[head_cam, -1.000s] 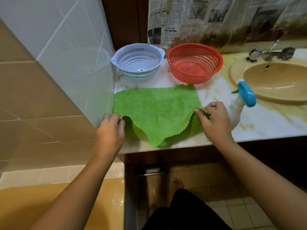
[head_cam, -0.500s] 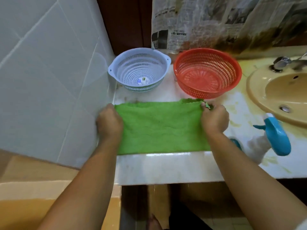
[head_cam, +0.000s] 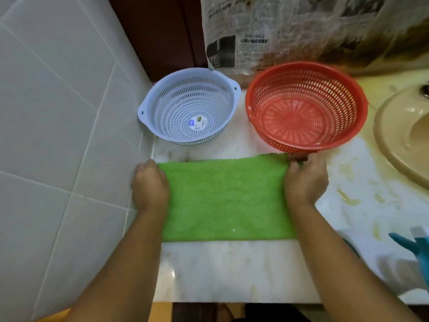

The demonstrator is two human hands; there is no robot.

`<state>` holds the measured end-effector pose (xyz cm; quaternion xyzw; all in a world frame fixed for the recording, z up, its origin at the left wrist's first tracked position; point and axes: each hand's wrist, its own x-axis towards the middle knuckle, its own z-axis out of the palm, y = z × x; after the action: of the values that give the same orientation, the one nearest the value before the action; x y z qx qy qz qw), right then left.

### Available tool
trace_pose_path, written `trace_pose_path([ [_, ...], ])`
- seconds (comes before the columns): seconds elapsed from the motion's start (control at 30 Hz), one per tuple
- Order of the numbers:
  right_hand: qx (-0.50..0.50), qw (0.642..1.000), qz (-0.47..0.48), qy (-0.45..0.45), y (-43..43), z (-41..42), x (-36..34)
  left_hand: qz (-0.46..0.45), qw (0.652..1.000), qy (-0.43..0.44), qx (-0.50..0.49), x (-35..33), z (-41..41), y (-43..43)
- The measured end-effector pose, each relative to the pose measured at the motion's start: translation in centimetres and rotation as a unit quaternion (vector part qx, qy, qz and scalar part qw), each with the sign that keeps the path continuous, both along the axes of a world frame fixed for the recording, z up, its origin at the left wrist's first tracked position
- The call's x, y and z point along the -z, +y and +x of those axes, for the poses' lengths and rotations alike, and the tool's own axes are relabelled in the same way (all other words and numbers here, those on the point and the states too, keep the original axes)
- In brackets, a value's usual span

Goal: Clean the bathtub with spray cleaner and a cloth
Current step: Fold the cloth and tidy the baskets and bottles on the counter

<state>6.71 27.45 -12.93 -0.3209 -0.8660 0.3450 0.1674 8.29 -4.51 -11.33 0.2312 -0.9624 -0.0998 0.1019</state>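
The white desk (head_cam: 232, 270) now carries the whole green cloth (head_cam: 227, 201). A moment ago the near half of the cloth hung down over the front edge. Now that half is folded up over the far half, so the cloth is only half as deep. I think the person is making it into a neat pad for wiping. The tub itself is not being cleaned yet.

The cloth lies flat in a long strip, from the tiled wall (head_cam: 58, 112) toward the sink side. It is bright green and fuzzy, with wavy lines in it. Its far edge is wavy and touches the bottom of the red basket (head_cam: 306, 105).

The left hand (head_cam: 149, 184) holds the far left corner with its fingers curled under. The right hand (head_cam: 306, 180) pinches the far right corner, and a bit of green peeks out between its fingers.

The spray bottle (head_cam: 420, 249) stands at the right edge of the desk, apart from the cloth. Nobody is touching it. I can only see its blue trigger and part of its white body, and they look blurry.
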Motion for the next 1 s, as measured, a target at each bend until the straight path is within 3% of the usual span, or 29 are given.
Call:
trace_pose_path([
  [0.2, -0.003, 0.999, -0.008, 0.05, -0.7, 0.4, 0.3, 0.02, 1.0, 0.012, -0.017, -0.8, 0.1, 0.8],
  [0.33, -0.138, 0.981, 0.11, 0.085, -2.6, 2.7, 0.9, 0.042, 0.991, 0.096, 0.081, -0.4, 0.5, 2.1],
  [0.43, -0.307, 0.93, 0.204, -0.009, -3.2, 3.4, 2.1, 0.056, 0.966, 0.062, 0.244, 2.0, 2.4, 3.6],
  [0.5, -0.342, 0.897, 0.257, -0.11, -2.9, 3.1, 2.6, 0.055, 0.961, -0.013, 0.269, 3.8, 3.5, 3.6],
  [0.67, -0.323, 0.892, 0.273, -0.158, -3.0, 2.7, 2.7, -0.021, 0.967, -0.115, 0.226, 4.3, 3.5, 3.1],
  [0.8, -0.308, 0.893, 0.276, -0.177, -2.4, 3.5, 2.7, -0.041, 0.967, -0.148, 0.202, 4.0, 4.6, 3.1],
  [0.9, -0.302, 0.894, 0.274, -0.187, -1.9, 3.7, 2.6, -0.025, 0.964, -0.154, 0.215, 4.0, 5.2, 3.1],
  [1.0, -0.285, 0.902, 0.254, -0.201, -2.5, 3.5, 2.3, 0.055, 0.975, -0.107, 0.186, 3.7, 5.6, 2.0],
])
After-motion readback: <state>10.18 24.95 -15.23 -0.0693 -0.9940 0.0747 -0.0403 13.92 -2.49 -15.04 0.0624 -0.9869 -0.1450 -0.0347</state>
